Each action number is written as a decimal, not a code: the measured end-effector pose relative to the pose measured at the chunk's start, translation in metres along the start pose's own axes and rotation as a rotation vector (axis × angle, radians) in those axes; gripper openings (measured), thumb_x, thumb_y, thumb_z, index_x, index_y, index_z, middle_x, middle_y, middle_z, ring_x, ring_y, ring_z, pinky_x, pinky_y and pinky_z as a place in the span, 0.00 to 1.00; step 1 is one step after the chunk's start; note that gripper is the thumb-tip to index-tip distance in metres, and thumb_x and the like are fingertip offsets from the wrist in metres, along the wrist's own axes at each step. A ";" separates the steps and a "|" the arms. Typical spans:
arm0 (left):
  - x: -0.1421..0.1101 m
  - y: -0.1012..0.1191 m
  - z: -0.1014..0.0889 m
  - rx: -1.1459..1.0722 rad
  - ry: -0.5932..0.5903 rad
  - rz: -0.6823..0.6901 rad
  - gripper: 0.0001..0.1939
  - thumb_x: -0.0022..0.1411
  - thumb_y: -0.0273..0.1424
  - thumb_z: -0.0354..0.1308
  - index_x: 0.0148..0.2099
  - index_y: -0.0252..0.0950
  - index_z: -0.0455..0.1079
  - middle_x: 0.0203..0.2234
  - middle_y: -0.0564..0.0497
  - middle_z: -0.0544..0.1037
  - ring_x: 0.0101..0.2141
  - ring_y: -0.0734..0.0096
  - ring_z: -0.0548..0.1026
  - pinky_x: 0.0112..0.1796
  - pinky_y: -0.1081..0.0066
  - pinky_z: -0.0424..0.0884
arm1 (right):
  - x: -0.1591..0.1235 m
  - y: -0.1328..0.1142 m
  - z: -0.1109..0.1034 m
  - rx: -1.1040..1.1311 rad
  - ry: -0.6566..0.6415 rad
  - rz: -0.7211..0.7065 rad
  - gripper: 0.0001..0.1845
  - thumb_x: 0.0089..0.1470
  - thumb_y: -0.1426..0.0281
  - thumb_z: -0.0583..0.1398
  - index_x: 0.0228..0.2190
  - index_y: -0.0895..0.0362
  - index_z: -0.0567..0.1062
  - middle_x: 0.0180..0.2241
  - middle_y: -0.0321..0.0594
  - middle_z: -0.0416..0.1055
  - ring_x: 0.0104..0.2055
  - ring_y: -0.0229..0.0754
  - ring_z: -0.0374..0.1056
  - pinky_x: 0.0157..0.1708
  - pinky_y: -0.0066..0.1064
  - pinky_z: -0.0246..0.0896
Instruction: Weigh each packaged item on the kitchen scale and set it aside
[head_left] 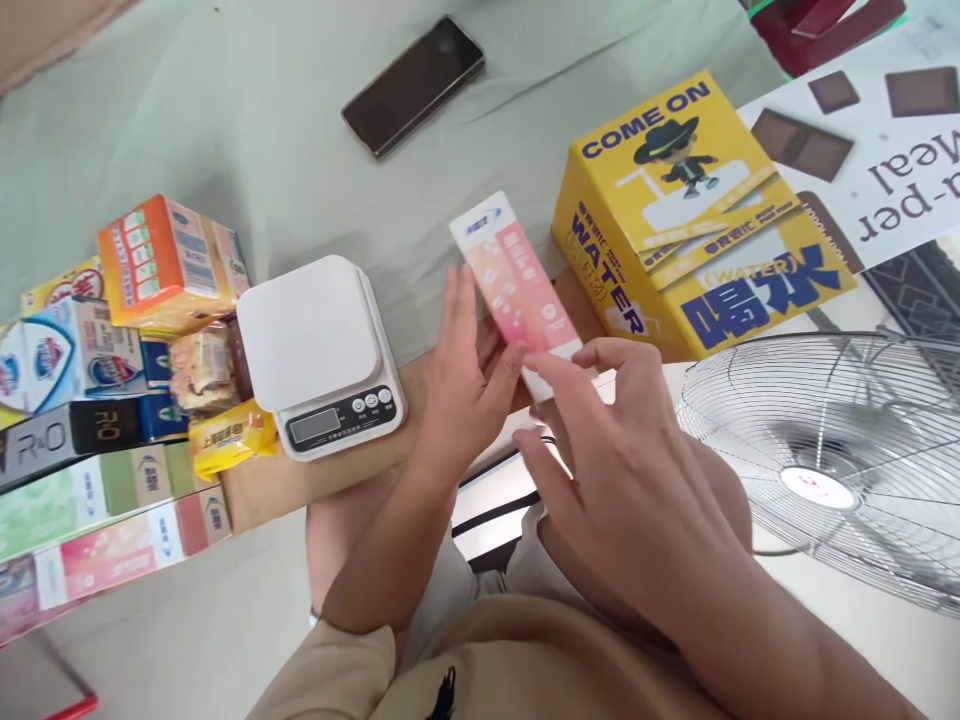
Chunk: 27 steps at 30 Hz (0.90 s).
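Observation:
A long, narrow pink and white carton (523, 285) is tilted above the table's near edge. My left hand (469, 375) holds its left side, with the fingers stretched along the edge and partly behind it and the thumb near its lower end. My right hand (622, 450) is at the carton's near end. Its index fingertip touches the white end, while the thumb is apart below; some of its fingers are hidden. A white kitchen scale (315, 330) with a bare platform stands left of my left hand.
Left of the scale are an orange box (169, 265), a yellow packet (232, 437) and several stacked cartons (82, 500). A phone (415, 85) lies at the back. To the right stand a yellow box (675, 210) and a wire-caged fan (832, 470).

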<state>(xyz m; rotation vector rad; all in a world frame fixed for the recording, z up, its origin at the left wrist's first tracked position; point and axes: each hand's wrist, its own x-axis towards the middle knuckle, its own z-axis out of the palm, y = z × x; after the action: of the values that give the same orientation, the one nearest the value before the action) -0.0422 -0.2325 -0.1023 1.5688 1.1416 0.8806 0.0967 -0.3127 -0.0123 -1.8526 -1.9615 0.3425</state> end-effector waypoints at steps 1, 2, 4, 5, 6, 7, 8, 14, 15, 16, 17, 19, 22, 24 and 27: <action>-0.001 0.003 0.003 -0.025 0.012 -0.031 0.41 0.73 0.53 0.57 0.79 0.50 0.46 0.81 0.44 0.43 0.79 0.48 0.50 0.72 0.50 0.67 | -0.001 -0.002 -0.002 0.006 -0.015 -0.021 0.19 0.66 0.71 0.58 0.57 0.57 0.69 0.56 0.58 0.64 0.51 0.52 0.72 0.50 0.49 0.76; -0.002 0.005 0.006 -0.050 0.028 -0.063 0.40 0.73 0.52 0.59 0.78 0.48 0.49 0.80 0.42 0.45 0.78 0.48 0.55 0.71 0.50 0.68 | -0.001 -0.004 -0.003 0.010 -0.034 -0.041 0.19 0.66 0.71 0.58 0.57 0.57 0.69 0.57 0.59 0.65 0.51 0.53 0.73 0.51 0.50 0.75; -0.006 0.011 0.008 -0.042 0.044 -0.102 0.38 0.71 0.50 0.62 0.75 0.47 0.55 0.77 0.40 0.53 0.74 0.48 0.63 0.69 0.49 0.70 | -0.003 -0.005 -0.005 0.017 -0.086 -0.073 0.17 0.66 0.69 0.58 0.54 0.57 0.71 0.53 0.56 0.71 0.47 0.52 0.75 0.44 0.45 0.76; -0.008 0.013 0.007 -0.009 0.034 -0.102 0.38 0.70 0.50 0.64 0.74 0.48 0.57 0.75 0.40 0.57 0.73 0.48 0.66 0.69 0.49 0.71 | -0.003 -0.005 -0.006 0.023 -0.118 -0.074 0.15 0.65 0.68 0.59 0.52 0.57 0.72 0.49 0.52 0.74 0.44 0.51 0.76 0.39 0.42 0.75; -0.009 0.015 0.004 0.032 0.007 -0.090 0.37 0.69 0.49 0.65 0.74 0.48 0.59 0.74 0.41 0.59 0.72 0.48 0.67 0.69 0.48 0.71 | -0.004 -0.005 -0.006 0.027 -0.150 -0.069 0.13 0.65 0.67 0.59 0.50 0.56 0.72 0.45 0.49 0.76 0.41 0.50 0.76 0.33 0.39 0.73; -0.011 0.016 0.001 0.073 -0.034 -0.072 0.37 0.68 0.49 0.66 0.73 0.49 0.60 0.74 0.41 0.59 0.71 0.47 0.67 0.69 0.48 0.71 | -0.004 -0.004 -0.006 0.026 -0.175 -0.063 0.11 0.64 0.66 0.60 0.47 0.56 0.73 0.41 0.45 0.77 0.38 0.49 0.77 0.30 0.38 0.71; -0.011 0.016 -0.002 0.111 -0.085 -0.052 0.38 0.67 0.49 0.67 0.74 0.48 0.61 0.75 0.41 0.58 0.71 0.46 0.68 0.69 0.47 0.71 | -0.005 -0.003 -0.006 0.021 -0.190 -0.057 0.10 0.64 0.66 0.60 0.45 0.56 0.73 0.38 0.43 0.77 0.37 0.49 0.77 0.29 0.38 0.70; -0.009 0.013 -0.015 0.271 -0.256 0.068 0.38 0.67 0.43 0.67 0.75 0.44 0.62 0.77 0.39 0.54 0.73 0.43 0.65 0.66 0.51 0.75 | -0.005 0.003 -0.008 -0.015 -0.207 -0.085 0.10 0.65 0.63 0.57 0.41 0.56 0.73 0.36 0.43 0.80 0.36 0.50 0.79 0.29 0.36 0.64; -0.008 0.013 -0.014 0.280 -0.257 0.085 0.37 0.68 0.39 0.66 0.75 0.44 0.62 0.77 0.40 0.55 0.74 0.44 0.63 0.65 0.52 0.75 | -0.005 0.003 -0.009 -0.022 -0.212 -0.083 0.10 0.65 0.63 0.58 0.41 0.56 0.73 0.35 0.42 0.80 0.35 0.49 0.78 0.28 0.35 0.62; -0.008 0.013 -0.012 0.285 -0.256 0.096 0.36 0.68 0.36 0.65 0.75 0.45 0.62 0.76 0.41 0.56 0.74 0.44 0.62 0.65 0.52 0.76 | -0.005 0.004 -0.009 -0.031 -0.218 -0.074 0.10 0.65 0.63 0.58 0.41 0.56 0.73 0.34 0.42 0.80 0.34 0.49 0.78 0.28 0.35 0.60; -0.008 0.013 -0.009 0.288 -0.253 0.105 0.35 0.69 0.34 0.64 0.75 0.45 0.63 0.76 0.41 0.57 0.74 0.45 0.63 0.64 0.53 0.77 | -0.005 0.004 -0.009 -0.039 -0.225 -0.066 0.10 0.65 0.63 0.58 0.42 0.56 0.73 0.34 0.41 0.79 0.33 0.49 0.77 0.27 0.34 0.58; -0.007 0.015 -0.003 0.298 -0.237 0.109 0.33 0.69 0.31 0.61 0.74 0.46 0.64 0.75 0.42 0.59 0.72 0.47 0.66 0.63 0.52 0.78 | -0.005 0.005 -0.009 -0.052 -0.233 -0.045 0.10 0.65 0.63 0.58 0.42 0.56 0.73 0.33 0.41 0.79 0.32 0.49 0.77 0.27 0.34 0.56; -0.007 0.018 0.005 0.319 -0.198 0.088 0.32 0.68 0.28 0.61 0.72 0.44 0.66 0.74 0.42 0.61 0.70 0.50 0.69 0.62 0.54 0.79 | -0.005 0.006 -0.009 -0.056 -0.235 -0.031 0.11 0.65 0.62 0.57 0.44 0.56 0.73 0.34 0.42 0.80 0.32 0.49 0.77 0.29 0.35 0.57; -0.007 0.019 0.009 0.345 -0.168 0.081 0.32 0.67 0.28 0.62 0.72 0.43 0.67 0.73 0.41 0.62 0.69 0.51 0.70 0.62 0.55 0.78 | -0.005 0.007 -0.009 -0.056 -0.230 -0.025 0.12 0.65 0.62 0.57 0.44 0.56 0.73 0.36 0.42 0.81 0.32 0.49 0.77 0.30 0.35 0.58; -0.006 0.019 0.013 0.419 -0.141 0.108 0.33 0.67 0.29 0.64 0.72 0.44 0.65 0.73 0.42 0.63 0.68 0.51 0.71 0.61 0.56 0.78 | -0.005 0.008 -0.009 -0.053 -0.218 -0.023 0.12 0.66 0.62 0.57 0.45 0.56 0.72 0.39 0.44 0.81 0.35 0.50 0.78 0.32 0.36 0.61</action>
<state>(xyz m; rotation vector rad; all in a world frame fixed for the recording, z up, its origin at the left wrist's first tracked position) -0.0274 -0.2438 -0.0880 2.0152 1.2003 0.6107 0.1081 -0.3180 -0.0089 -1.8924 -2.1525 0.5087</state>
